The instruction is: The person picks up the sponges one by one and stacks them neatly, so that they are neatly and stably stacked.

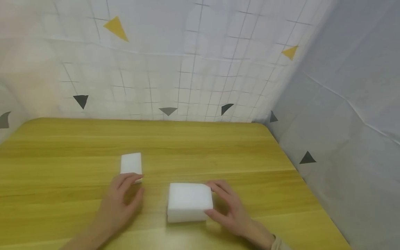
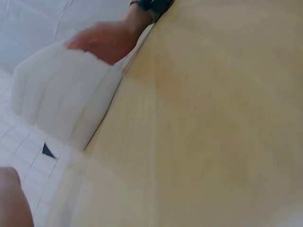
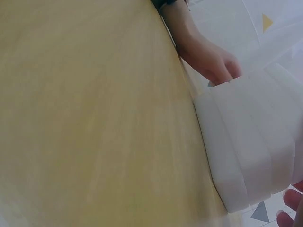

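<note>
Several white sponge blocks (image 1: 190,198), layered in a stack, sit on the wooden table in the head view; their layers show in the right wrist view as white slabs (image 3: 236,137). At the stack's right end is my right hand (image 1: 229,210), its thumb on the near side and fingers at the far corner, holding it. A single flat white sponge (image 1: 131,162) lies farther left. Over its near end reach the bent fingers of my left hand (image 1: 117,199), with the thumb apart from the sponge. The fingers hide part of that sponge.
The wooden table (image 1: 203,149) ends at a back wall covered in white sheeting (image 1: 162,69) with grid lines and triangles. Grey-white sheeting (image 1: 350,104) stands along the right edge.
</note>
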### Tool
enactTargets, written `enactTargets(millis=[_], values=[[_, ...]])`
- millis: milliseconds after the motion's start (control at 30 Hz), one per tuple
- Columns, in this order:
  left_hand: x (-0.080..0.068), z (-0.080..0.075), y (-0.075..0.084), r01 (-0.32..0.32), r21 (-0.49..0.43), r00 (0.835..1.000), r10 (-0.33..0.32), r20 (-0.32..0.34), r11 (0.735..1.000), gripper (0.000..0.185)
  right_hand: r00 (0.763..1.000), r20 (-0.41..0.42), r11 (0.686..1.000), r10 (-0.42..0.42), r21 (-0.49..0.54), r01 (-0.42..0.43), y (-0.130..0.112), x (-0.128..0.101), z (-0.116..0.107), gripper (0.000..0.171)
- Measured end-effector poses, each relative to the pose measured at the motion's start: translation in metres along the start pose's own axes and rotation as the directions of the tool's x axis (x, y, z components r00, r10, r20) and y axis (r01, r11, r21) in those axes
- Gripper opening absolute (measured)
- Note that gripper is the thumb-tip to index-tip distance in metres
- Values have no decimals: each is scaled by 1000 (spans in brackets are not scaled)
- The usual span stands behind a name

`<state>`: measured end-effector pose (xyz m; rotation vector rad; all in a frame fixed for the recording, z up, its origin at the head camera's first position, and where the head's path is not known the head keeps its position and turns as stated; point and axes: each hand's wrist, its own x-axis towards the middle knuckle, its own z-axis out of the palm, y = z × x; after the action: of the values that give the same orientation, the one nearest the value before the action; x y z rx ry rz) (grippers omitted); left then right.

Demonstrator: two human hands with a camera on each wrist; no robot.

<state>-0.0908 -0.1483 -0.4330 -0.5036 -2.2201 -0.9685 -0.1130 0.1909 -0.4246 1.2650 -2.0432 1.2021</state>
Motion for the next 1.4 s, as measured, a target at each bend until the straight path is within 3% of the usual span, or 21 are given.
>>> enactTargets(millis=[167, 433, 900, 1400], values=[[0, -6, -9, 14, 138, 999, -8, -43, 990, 38, 1000, -5, 1000, -6, 0, 6, -1, 0, 0, 52], [-3, -6, -16, 89, 249, 994, -100, 33, 964, 41, 1000, -16, 1000, -22, 6, 23, 1, 0, 1, 53], [-3, -5, -15, 113, 253, 986, -140, 89, 961, 41, 1000, -8, 1000, -10, 0, 10, 2, -1, 0, 53], [-1, -3, -13, 111, 247, 987, -136, 85, 963, 37, 1000, -10, 1000, -6, -12, 5, 2, -2, 0, 54]])
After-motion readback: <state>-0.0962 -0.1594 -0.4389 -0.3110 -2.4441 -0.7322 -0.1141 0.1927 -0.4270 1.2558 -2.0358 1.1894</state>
